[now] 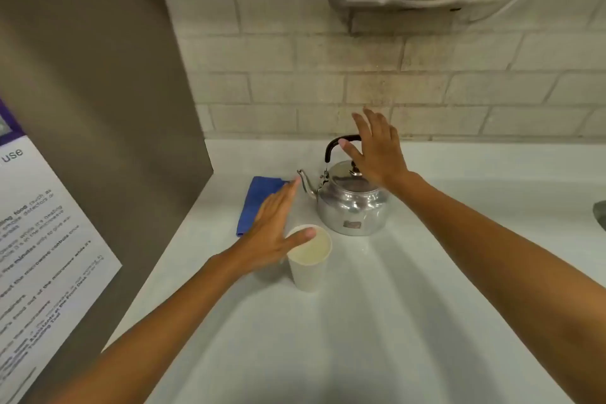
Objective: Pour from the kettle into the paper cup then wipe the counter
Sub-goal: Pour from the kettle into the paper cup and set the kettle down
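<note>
Counter (pixel 377 321) — kettle (pixel 352 203) handle half-hidden.

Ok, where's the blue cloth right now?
The blue cloth lies on the white counter, left of the kettle, partly under the left hand.

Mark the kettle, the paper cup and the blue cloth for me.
kettle (pixel 352 207), head view, on the shiny side of its body.
paper cup (pixel 308 275), head view, on its outer wall below the rim.
blue cloth (pixel 254 200), head view, on the middle of the folded cloth.
</note>
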Motion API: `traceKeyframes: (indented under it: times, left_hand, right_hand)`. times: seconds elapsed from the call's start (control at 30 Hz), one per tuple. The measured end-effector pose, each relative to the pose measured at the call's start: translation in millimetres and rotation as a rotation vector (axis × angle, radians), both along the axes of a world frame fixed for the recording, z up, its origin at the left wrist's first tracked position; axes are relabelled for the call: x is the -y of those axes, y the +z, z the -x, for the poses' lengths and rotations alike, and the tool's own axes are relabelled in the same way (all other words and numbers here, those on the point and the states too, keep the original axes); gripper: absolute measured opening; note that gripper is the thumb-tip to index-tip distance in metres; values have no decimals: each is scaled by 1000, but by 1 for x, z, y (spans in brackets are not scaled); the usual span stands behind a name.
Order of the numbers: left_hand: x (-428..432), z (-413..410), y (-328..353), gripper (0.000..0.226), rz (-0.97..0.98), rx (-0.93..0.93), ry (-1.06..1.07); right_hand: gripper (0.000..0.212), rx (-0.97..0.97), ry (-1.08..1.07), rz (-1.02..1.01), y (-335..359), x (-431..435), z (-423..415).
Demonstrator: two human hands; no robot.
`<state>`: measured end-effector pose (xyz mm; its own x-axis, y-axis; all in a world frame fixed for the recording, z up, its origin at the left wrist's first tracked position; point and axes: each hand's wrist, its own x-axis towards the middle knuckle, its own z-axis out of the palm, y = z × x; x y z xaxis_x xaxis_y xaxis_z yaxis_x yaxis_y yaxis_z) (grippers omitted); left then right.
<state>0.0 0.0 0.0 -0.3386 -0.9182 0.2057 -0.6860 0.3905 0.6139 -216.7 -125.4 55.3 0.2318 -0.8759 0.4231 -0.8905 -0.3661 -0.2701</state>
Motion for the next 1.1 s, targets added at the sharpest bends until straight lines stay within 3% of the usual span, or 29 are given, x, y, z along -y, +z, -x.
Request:
traceKeyframes:
  times: [0.13, 0.27, 0.37, 0.47, 0.7, 0.87, 1.1]
  left_hand:
    - [-14, -10, -23, 102, -170, -249, -36]
    - [-22, -9, -40, 116, -257, -300, -64]
    - [-25, -2, -47, 119, -309, -322, -50]
    - [-24, 7, -54, 113, -311, -347, -13]
    - [-23, 21, -69, 74, -287, -449, 150]
    - [-19, 23, -76, 74, -260, -519, 236]
    - [-16, 29, -80, 78, -228, -588, 293]
  right_hand:
    - [59, 245, -49, -151, -1, 11, 4]
    - [49, 404, -81, -174, -1, 17, 5]
    - [54, 501, -129, -165, 0, 18, 5]
    - [63, 547, -163, -156, 1, 20, 5]
    - [57, 627, -270, -160, 3, 18, 1]
    - [47, 645, -332, -140, 4, 12, 6]
    - [44, 650, -247, -52, 24, 0, 11]
